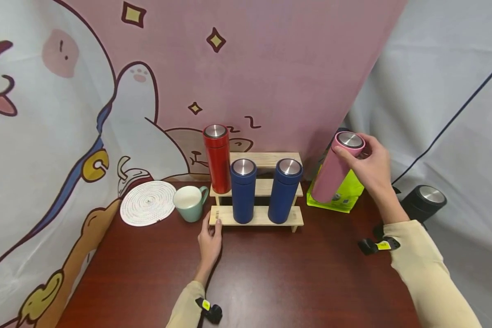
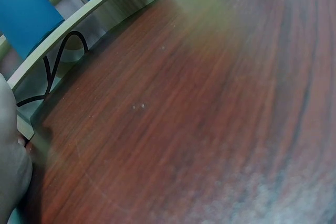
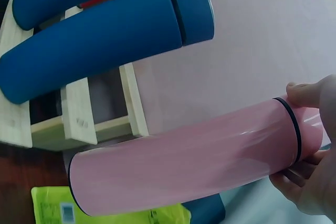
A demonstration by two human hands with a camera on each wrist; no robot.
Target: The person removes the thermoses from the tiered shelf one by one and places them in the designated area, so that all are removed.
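My right hand [image 1: 371,161] grips a pink thermos bottle [image 1: 332,175] around its lid end. The bottle tilts in the air right of a three-step wooden rack [image 1: 266,187]; its lid has a steel top and a black ring. With thumb and finger, my left hand [image 1: 210,243] holds the left end of the rack's lowest step. On that step stand two blue thermos bottles, a left one [image 1: 243,193] and a right one [image 1: 284,193]. A red thermos bottle [image 1: 218,164] stands at the left of the middle step. The right wrist view shows the pink bottle [image 3: 184,163] beside the rack.
A yellow-green bag [image 1: 348,193] stands behind the pink bottle. Near my right forearm is a black thermos bottle [image 1: 422,202]. Left of the rack are a pale green mug [image 1: 190,209] and a round white woven mat [image 1: 147,205]. A pink printed cloth [image 1: 295,77] hangs behind the brown table [image 1: 266,273].
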